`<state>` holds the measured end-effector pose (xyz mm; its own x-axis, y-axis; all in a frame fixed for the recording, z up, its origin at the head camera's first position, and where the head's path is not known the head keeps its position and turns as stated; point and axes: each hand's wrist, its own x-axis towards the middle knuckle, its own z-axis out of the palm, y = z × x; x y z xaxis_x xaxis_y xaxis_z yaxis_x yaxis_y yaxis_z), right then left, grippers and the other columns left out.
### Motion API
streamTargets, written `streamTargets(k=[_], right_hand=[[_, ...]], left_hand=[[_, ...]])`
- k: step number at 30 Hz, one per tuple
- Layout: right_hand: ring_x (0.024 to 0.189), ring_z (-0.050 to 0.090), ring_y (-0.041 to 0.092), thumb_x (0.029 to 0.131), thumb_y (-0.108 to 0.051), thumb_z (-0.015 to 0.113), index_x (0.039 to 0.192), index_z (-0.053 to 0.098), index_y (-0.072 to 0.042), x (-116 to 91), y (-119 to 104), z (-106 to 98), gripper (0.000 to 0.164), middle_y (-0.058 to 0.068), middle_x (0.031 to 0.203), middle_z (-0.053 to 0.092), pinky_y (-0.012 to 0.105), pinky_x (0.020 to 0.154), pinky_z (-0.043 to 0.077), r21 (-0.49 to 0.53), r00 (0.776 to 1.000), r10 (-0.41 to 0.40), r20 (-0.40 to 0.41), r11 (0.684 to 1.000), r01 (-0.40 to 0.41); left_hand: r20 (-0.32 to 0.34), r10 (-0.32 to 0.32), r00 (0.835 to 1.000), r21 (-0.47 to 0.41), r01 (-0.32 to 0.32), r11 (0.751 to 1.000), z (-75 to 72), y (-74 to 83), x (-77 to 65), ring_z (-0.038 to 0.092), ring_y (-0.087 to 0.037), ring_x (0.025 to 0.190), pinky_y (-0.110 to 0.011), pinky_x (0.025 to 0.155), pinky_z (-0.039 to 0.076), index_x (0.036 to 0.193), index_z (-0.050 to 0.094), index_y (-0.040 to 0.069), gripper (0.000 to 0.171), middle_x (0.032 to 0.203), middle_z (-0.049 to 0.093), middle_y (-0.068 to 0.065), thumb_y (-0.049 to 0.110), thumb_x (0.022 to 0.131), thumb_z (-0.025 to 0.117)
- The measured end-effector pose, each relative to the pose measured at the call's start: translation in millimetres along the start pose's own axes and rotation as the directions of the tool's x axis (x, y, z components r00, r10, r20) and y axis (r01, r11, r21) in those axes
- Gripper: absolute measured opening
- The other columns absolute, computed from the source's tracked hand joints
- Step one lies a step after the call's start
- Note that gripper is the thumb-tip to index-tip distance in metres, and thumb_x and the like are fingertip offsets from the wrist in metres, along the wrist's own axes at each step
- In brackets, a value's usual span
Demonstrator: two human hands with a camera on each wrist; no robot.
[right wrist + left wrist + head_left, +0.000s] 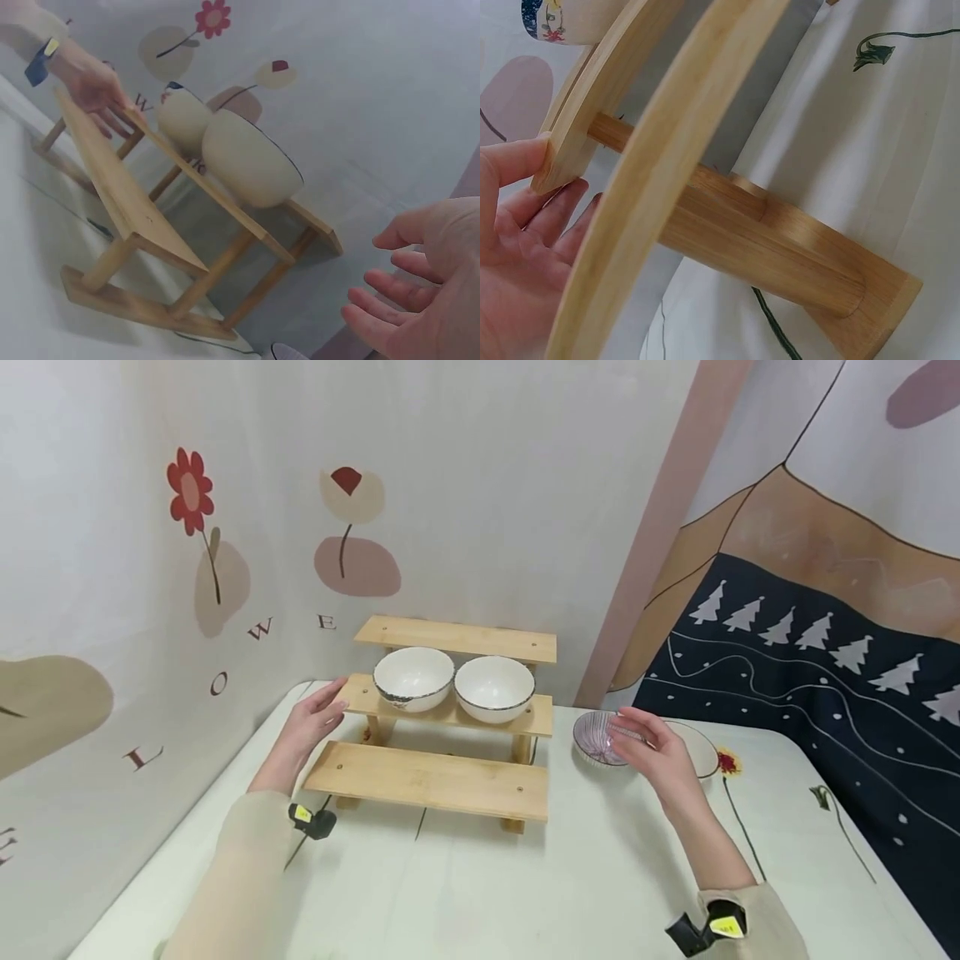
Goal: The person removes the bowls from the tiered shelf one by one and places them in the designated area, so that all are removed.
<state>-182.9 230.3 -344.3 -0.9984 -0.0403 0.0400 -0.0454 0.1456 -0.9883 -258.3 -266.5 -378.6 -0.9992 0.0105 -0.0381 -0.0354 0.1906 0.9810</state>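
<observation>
A three-tier wooden step shelf [427, 781] stands on the table, with two white bowls with dark rims on its middle board: a left bowl [414, 677] and a right bowl [495, 687]. My left hand [309, 725] grips the left end of the middle board, thumb on the edge and fingers curling beneath, as the left wrist view shows. To the right of the shelf, my right hand [656, 753] hovers with fingers apart and loosely bent, holding nothing. It overlaps a purple-striped bowl [594, 739] in the head view and partly hides it.
Beside the purple-striped bowl lies a pale plate with a dark rim [697, 745], partly behind my right hand. A patterned cloth wall [480, 510] rises right behind the shelf. The white table cover [480, 893] carries printed flowers.
</observation>
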Motion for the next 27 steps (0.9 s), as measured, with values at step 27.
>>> streamTargets(k=[27], right_hand=[[0.120,0.065,0.019,0.100,-0.014,0.059,0.151,0.038,-0.009,28.7,-23.3,54.7,0.055,0.019,0.149,0.049,0.025,0.093,0.060,0.003,0.992,-0.011,0.126,1.000,0.010]], left_hand=[[0.005,-0.010,1.000,-0.011,0.010,1.000,-0.2,3.7,0.0,0.022,-0.033,0.153,-0.045,0.127,0.026,0.160,0.018,0.012,0.064,0.168,0.012,-0.009,0.027,0.106,0.049]])
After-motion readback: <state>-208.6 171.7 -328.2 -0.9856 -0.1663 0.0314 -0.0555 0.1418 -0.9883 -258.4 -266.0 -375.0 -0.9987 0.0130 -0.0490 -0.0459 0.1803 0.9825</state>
